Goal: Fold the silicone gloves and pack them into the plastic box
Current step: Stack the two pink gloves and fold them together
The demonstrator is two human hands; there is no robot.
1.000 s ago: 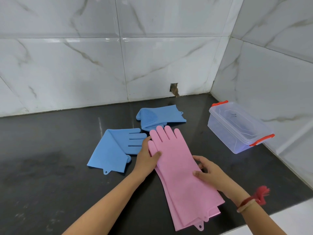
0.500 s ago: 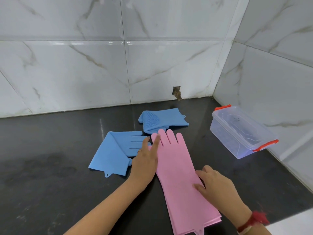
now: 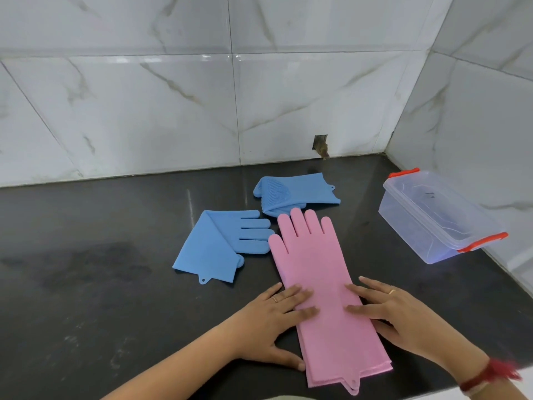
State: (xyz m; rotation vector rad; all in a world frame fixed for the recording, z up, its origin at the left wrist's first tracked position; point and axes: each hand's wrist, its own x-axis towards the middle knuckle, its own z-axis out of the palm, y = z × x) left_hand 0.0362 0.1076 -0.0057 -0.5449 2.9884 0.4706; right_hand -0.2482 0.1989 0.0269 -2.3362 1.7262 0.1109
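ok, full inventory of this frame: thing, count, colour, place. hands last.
pink gloves: two stacked, pink, flat on the counter in front of the person, fingers pointing toward the back wall
blue glove, near: one, blue, folded partway, left of the pink stack
blue glove, far: one, blue, folded, nearer the back wall
plastic box: one, clear with red clips, lid on, at right by the side wall
counter: one, black
wall tiles: white marble-look, back and right; small hole at the base of the back wall
left hand: flat, fingers on the pink stack's left edge, ring
right hand: flat, fingers on the stack's right edge, ring, red wrist thread
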